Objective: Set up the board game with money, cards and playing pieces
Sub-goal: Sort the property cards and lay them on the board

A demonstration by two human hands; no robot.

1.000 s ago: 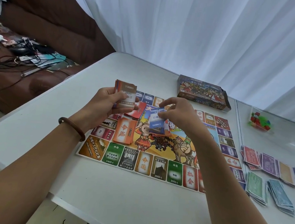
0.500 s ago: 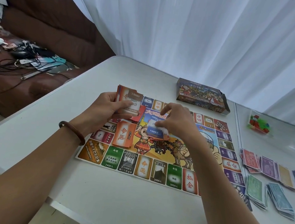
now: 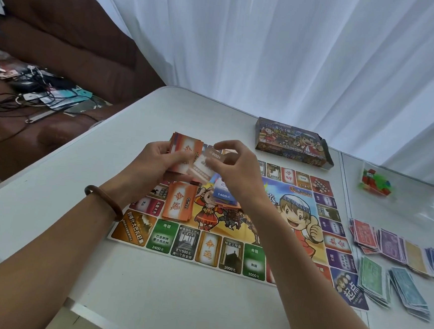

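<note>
Fingers [image 3: 228, 145] of my right hand [image 3: 236, 171] are back up at the deck [image 3: 183, 148], thumb and forefinger pinching a brownish card marked 1000 [image 3: 208, 163] and peeling it away. A second ago they carried the blue 1400 card [image 3: 223, 191]. Now it lies face up on the small pile [image 3: 229, 204] at the middle of the board [image 3: 231, 255], so that one is placed. My left hand [image 3: 155, 164] stays clenched round the deck, above the board's far left corner. An orange pile [image 3: 178, 204] sits on the board's left side, a little apart from the blue-topped one. By my reckoning the card sorting is only partway, since the deck looks thick. Money [image 3: 392, 245] lies in coloured stacks along the tabletop's [image 3: 172, 304] right edge. Near the far right corner the playing pieces [image 3: 374, 178] wait in their bag, and the box [image 3: 291, 144] stands open by the far edge.
</note>
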